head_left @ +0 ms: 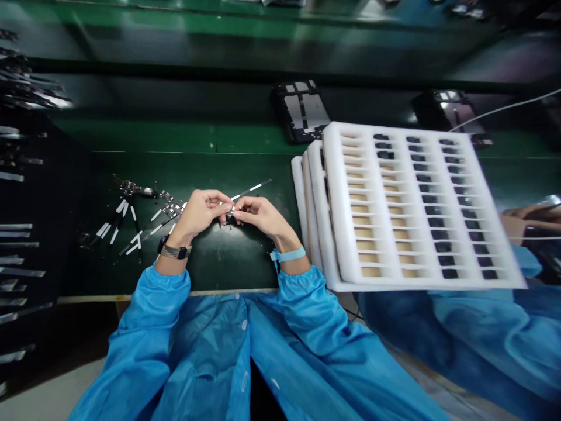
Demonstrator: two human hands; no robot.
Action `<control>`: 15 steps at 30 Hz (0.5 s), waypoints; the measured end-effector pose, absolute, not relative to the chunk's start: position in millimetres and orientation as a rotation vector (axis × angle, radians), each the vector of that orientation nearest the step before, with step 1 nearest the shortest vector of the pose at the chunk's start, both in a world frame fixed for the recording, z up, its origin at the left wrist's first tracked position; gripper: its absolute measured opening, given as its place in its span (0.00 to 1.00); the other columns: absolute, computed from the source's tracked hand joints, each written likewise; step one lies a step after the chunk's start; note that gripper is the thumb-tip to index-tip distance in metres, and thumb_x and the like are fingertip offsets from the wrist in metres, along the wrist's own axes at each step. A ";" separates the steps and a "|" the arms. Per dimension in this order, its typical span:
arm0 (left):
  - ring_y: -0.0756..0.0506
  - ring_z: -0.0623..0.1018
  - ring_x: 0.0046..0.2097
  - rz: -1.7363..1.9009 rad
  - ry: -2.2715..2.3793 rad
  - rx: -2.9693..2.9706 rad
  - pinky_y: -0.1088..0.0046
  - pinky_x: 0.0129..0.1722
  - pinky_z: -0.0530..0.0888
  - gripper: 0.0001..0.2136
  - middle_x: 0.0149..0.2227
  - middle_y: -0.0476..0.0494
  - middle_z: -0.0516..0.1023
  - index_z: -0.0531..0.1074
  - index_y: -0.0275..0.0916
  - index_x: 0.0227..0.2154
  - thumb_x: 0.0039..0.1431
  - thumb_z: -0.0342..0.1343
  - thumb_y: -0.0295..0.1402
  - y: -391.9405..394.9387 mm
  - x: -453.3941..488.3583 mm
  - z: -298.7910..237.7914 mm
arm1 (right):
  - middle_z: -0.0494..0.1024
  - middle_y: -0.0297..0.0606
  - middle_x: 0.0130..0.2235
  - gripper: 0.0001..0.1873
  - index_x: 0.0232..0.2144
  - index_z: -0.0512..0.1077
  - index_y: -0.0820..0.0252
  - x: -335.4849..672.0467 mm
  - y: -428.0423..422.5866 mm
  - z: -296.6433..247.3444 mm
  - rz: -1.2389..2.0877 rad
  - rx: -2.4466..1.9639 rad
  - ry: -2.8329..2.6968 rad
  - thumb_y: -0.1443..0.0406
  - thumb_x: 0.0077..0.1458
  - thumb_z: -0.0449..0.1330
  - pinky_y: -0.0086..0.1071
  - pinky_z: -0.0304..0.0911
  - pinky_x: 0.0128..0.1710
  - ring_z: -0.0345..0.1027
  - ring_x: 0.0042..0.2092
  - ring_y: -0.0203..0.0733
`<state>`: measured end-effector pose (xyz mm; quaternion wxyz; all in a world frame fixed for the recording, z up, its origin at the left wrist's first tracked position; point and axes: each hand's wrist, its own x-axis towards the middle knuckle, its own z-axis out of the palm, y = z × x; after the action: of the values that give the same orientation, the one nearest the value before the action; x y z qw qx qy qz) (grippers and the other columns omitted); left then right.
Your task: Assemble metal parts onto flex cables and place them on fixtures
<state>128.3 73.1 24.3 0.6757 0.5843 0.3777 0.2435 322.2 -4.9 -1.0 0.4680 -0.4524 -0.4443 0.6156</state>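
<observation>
Both my hands meet over the dark green bench, pinching a small electronic part [230, 215] with metal and black bits. From it a thin black-and-white flex strip [252, 189] sticks out to the upper right. My left hand [202, 211], with a watch at the wrist, grips the part between thumb and forefinger. My right hand [262, 215], wearing a blue wrist strap [288, 255], pinches its other side. The fingers hide most of the part. Left of my hands lies a loose pile of similar parts with flex strips [169, 211].
Stacked white foam trays [335, 204] stand at the right; the top one has slots partly filled with black parts. Black devices [302, 111] lie behind. A dark rack [26, 234] with strips borders the left. Another person's hand [526, 219] is at the far right.
</observation>
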 end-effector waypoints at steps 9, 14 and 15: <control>0.47 0.78 0.23 0.535 0.870 1.314 0.71 0.28 0.76 0.16 0.21 0.45 0.79 0.83 0.35 0.30 0.47 0.76 0.42 70.8 131.4 26.0 | 0.78 0.34 0.29 0.21 0.31 0.78 0.60 322.0 -4.7 -2.9 1.545 -1.089 -1.072 0.50 0.53 0.77 0.32 0.66 0.35 0.70 0.31 0.37; 0.47 0.78 0.24 0.584 0.875 1.321 0.71 0.28 0.76 0.16 0.22 0.44 0.80 0.83 0.35 0.31 0.47 0.76 0.42 71.9 129.9 30.8 | 0.79 0.34 0.30 0.20 0.33 0.78 0.60 320.1 -4.4 -5.8 1.557 -1.052 -0.968 0.52 0.51 0.78 0.31 0.68 0.33 0.71 0.30 0.36; 0.47 0.79 0.24 0.598 0.872 1.327 0.70 0.28 0.76 0.16 0.22 0.44 0.80 0.83 0.35 0.32 0.48 0.76 0.43 72.6 129.0 31.9 | 0.80 0.34 0.31 0.21 0.35 0.79 0.60 320.0 -4.5 -6.0 1.571 -1.041 -0.942 0.52 0.51 0.78 0.31 0.68 0.32 0.72 0.29 0.36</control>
<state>129.0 72.6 31.9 0.6611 0.5867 0.3857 0.2645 320.0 -4.5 -6.0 0.4947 -0.4294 -0.3887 0.6479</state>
